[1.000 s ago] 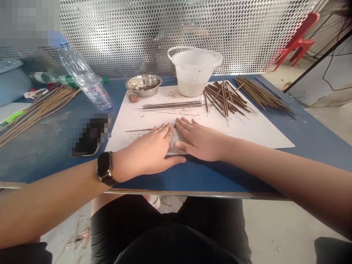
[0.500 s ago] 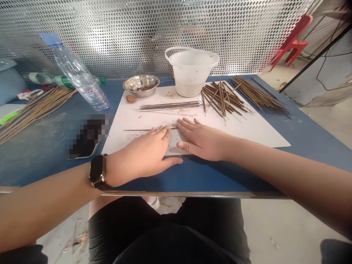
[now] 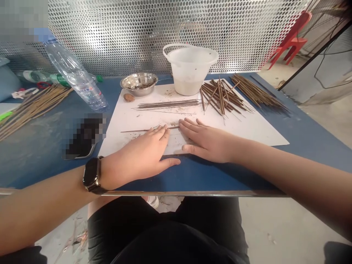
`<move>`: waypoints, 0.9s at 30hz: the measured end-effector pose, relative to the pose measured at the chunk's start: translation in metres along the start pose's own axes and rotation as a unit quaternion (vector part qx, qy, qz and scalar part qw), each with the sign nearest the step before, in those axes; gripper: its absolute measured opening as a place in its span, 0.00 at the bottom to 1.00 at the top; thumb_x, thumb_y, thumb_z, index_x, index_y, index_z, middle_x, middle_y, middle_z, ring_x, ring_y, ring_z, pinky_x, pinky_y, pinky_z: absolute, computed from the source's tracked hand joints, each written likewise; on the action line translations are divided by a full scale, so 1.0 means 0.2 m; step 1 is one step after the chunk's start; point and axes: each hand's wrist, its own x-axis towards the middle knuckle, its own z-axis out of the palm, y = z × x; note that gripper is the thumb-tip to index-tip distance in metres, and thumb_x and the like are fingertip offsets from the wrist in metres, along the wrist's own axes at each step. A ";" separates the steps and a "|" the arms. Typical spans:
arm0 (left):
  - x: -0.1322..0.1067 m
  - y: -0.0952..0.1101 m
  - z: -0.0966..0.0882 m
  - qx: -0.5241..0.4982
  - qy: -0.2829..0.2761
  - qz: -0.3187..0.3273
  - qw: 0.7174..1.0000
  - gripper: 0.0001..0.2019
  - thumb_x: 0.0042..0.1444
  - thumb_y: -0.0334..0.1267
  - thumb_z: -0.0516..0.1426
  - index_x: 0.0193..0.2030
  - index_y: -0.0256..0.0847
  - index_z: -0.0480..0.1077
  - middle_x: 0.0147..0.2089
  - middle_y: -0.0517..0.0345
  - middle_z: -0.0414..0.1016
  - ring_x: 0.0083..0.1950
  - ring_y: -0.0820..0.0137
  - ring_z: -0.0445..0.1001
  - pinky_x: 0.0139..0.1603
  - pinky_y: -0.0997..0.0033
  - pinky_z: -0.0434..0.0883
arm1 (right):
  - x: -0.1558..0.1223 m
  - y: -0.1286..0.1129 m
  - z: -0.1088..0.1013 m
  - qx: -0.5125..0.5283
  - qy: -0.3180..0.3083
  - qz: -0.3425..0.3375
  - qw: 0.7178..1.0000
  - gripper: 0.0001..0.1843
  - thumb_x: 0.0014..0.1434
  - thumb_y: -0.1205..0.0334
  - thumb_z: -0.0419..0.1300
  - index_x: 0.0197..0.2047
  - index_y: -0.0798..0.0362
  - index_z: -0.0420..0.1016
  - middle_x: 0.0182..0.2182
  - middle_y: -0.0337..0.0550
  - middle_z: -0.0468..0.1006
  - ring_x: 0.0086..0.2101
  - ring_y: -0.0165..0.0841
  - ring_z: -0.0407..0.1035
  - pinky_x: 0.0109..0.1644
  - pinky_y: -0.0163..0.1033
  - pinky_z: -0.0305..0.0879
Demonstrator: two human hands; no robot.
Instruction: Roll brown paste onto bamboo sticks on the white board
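A thin brown incense stick (image 3: pixel 132 131) lies crosswise on the white board (image 3: pixel 154 119). My left hand (image 3: pixel 140 156) rests flat over its middle part, fingers stretched out and thumb pointing right. Flat beside it, my right hand (image 3: pixel 205 141) has its fingertips on the stick's right end; that end is hidden under them. Between the two hands a short length of the stick shows. Beyond them lies a row of thin bare sticks (image 3: pixel 167 105). A pile of thicker coated incense sticks (image 3: pixel 222 97) sits farther right on the board.
Behind stand a white bucket (image 3: pixel 189 69) with cloudy liquid and a metal bowl (image 3: pixel 139 83), a brown lump (image 3: pixel 128 97) near it. At left are a plastic bottle (image 3: pixel 74 73), a phone (image 3: pixel 85 137) and long tan sticks (image 3: pixel 41 104). Another stick bundle (image 3: pixel 258 93) lies right.
My hands have drawn slightly apart along the stick, the right one moving a little to the right. Both stay flat. The view has shifted slightly.
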 end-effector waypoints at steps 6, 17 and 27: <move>-0.01 -0.01 0.01 -0.011 0.008 0.005 1.000 0.51 0.73 0.64 0.57 0.85 0.21 0.53 0.86 0.28 0.50 0.87 0.40 0.53 0.87 0.46 0.55 | -0.08 0.04 0.01 0.009 0.002 -0.048 0.999 0.58 0.76 0.25 0.41 0.85 0.69 0.50 0.83 0.70 0.45 0.82 0.61 0.40 0.84 0.76 0.38; 0.02 -0.08 -0.07 -0.051 0.020 0.017 0.998 0.42 0.72 0.66 0.55 0.79 0.35 0.68 0.79 0.37 0.72 0.74 0.42 0.76 0.69 0.51 0.76 | -0.05 0.10 -0.08 0.050 0.053 -0.025 0.997 0.54 0.75 0.25 0.43 0.83 0.61 0.61 0.81 0.63 0.59 0.80 0.59 0.51 0.84 0.69 0.51; 0.17 -0.44 -0.23 -0.198 0.133 -0.003 0.971 0.27 0.68 0.61 0.59 0.62 0.47 0.84 0.58 0.51 0.88 0.56 0.52 0.84 0.58 0.53 0.77 | 0.36 -0.03 -0.06 -0.046 0.115 0.060 0.991 0.58 0.77 0.27 0.33 0.78 0.74 0.64 0.80 0.77 0.58 0.81 0.65 0.45 0.83 0.72 0.47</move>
